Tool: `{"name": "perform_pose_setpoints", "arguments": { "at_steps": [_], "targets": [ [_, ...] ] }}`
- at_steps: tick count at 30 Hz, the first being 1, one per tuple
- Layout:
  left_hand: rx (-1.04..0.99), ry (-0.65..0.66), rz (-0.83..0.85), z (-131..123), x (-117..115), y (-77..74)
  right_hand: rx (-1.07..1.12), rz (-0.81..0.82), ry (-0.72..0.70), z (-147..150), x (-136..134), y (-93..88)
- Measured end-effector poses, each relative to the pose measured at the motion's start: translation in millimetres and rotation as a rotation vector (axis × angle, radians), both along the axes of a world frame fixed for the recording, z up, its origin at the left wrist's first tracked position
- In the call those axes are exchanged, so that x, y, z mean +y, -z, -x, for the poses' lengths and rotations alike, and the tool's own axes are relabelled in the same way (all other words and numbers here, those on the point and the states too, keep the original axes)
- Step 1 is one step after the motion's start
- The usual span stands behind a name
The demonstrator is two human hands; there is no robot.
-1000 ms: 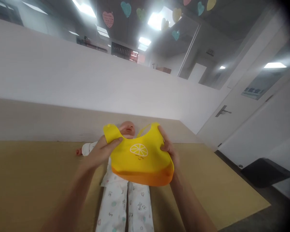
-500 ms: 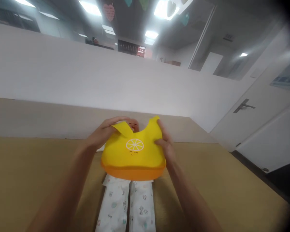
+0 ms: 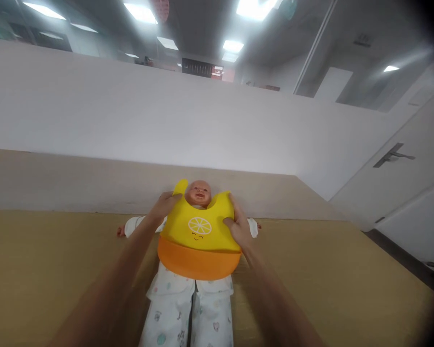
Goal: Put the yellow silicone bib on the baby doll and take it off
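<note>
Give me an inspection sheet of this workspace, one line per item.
surface: light wooden tabletop
job's things: yellow silicone bib with orange pocket lying on the chest of a vinyl baby doll in a white printed sleepsuit
clutter: nothing seen
hands: left hand and right hand both gripping the bib's upper sides
cables: nothing seen
surroundings: white wall, white door with metal lever handle

Two bare forearms, the left forearm (image 3: pixel 110 284) and the right forearm (image 3: pixel 273 299), enter from the lower edge of the frame. Both taper toward the center, ending in an uncovered left hand (image 3: pixel 162 207) and right hand (image 3: pixel 238 229) with slender fingers.
</note>
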State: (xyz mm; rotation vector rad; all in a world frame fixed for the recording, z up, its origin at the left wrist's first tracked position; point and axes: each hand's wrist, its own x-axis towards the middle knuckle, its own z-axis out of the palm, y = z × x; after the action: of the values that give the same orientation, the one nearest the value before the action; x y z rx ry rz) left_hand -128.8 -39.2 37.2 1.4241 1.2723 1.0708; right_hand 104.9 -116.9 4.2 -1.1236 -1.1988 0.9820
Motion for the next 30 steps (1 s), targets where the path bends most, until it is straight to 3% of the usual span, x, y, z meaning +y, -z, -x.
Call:
{"name": "perform_pose_setpoints", "arguments": {
  "at_steps": [4, 10, 16, 24, 27, 30],
  "targets": [
    [0.059, -0.024, -0.010, 1, 13, 17.9, 0.108, 0.131, 0.010, -3, 11, 13.5],
    [0.098, -0.077, 0.038, 5, 32, 34.7, 0.259, 0.243, 0.012, 1, 29, 10.9],
    [0.039, -0.023, 0.091, 5, 33, 34.2, 0.341, 0.357, 0.046, -2, 56, 16.4],
    [-0.096, 0.028, 0.128, 2, 44, 37.3, 0.286, 0.446, -0.296, -17, 96, 27.3],
    [-0.089, 0.011, 0.113, 1, 47, 33.4, 0.329, 0.428, -0.282, -17, 95, 29.1],
    [-0.078, 0.007, 0.113, -1, 49, 32.8, 0.375, 0.356, -0.179, -14, 92, 32.1]
  ]
}}
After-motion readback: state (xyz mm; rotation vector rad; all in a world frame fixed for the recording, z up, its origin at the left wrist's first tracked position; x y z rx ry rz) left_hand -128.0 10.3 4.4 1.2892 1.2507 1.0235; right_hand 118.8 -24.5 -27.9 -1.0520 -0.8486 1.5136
